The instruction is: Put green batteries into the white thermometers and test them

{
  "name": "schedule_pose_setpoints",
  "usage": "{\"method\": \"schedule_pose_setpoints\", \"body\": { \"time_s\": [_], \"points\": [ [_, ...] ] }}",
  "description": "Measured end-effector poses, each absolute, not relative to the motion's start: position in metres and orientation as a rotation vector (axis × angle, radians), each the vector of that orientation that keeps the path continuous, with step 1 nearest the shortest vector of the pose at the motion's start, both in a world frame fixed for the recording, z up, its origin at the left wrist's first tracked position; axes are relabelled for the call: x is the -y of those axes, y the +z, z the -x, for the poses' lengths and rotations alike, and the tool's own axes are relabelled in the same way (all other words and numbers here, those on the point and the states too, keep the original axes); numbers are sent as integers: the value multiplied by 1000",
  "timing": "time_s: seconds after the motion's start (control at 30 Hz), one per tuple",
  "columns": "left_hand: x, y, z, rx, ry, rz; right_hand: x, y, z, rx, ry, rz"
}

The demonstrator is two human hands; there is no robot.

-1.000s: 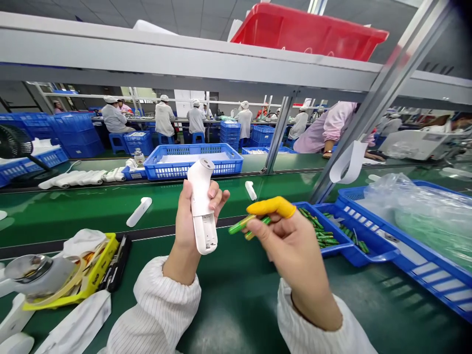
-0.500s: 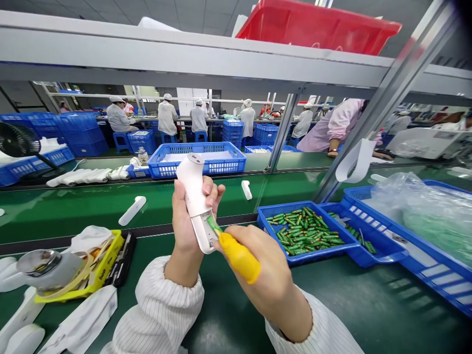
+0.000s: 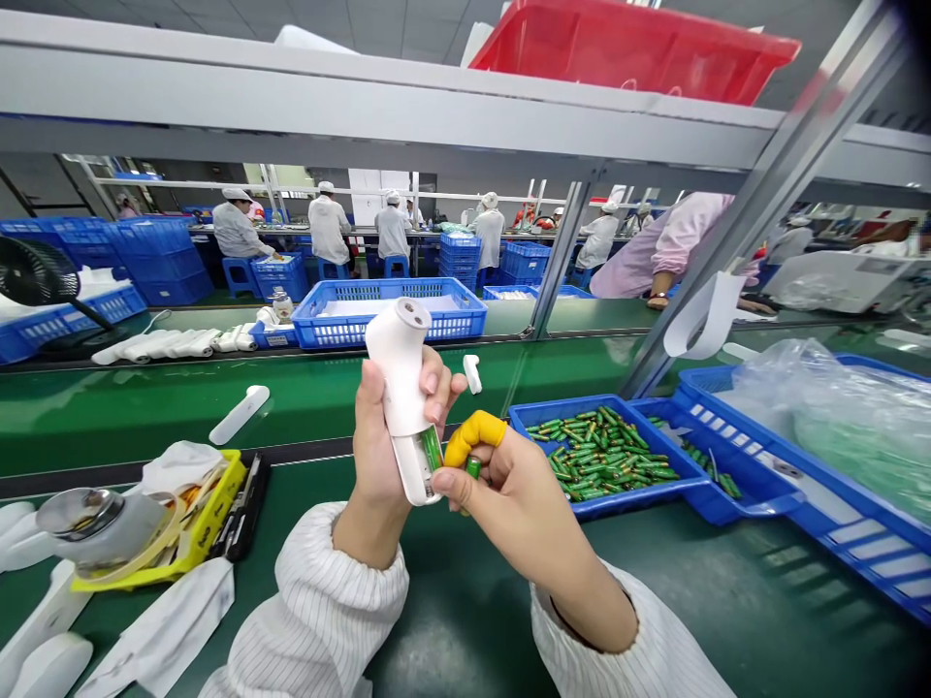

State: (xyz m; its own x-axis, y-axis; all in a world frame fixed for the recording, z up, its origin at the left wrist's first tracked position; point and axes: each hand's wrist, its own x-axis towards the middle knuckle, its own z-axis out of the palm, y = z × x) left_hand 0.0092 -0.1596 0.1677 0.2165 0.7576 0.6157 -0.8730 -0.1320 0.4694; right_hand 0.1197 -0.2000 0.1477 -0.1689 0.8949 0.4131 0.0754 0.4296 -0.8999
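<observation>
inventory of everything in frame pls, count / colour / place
thermometer: 1, white, upright in left hand
battery: 1, green, in its open bay
second battery: 1, green, in right hand
battery tray: 1, blue, right of hands, full of green cells
loose parts: 2, white, on green belt
yellow tray: 1, bench left
red bin: 1, top shelf
co-workers: several, white coats, far line
left hand: grips thermometer
right hand: yellow finger cot, at bay

The left hand (image 3: pixel 385 441) is raised at the frame's centre, fingers curled in a closed grip, its striped sleeve running to the lower left. The right hand (image 3: pixel 509 494) sits just beside it, thumb and capped forefinger pinched together, forearm slanting to the lower right
</observation>
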Motion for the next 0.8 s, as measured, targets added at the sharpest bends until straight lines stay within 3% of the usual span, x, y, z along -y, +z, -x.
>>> {"method": "schedule_pose_setpoints", "body": {
  "time_s": [0.13, 0.4, 0.67, 0.8],
  "points": [
    [158, 166, -11, 138, 1316, -844, 206, 157, -133, 1578, 769, 727],
    [154, 167, -11, 120, 1485, -870, 218, 163, -143, 1630, 448, 806],
    [164, 165, -18, -23, 1518, -1001, 207, 151, -129, 1587, 673, 813],
    [166, 165, -20, -75, 1564, -996, 206, 146, -126, 1635, 360, 859]
  ]
}}
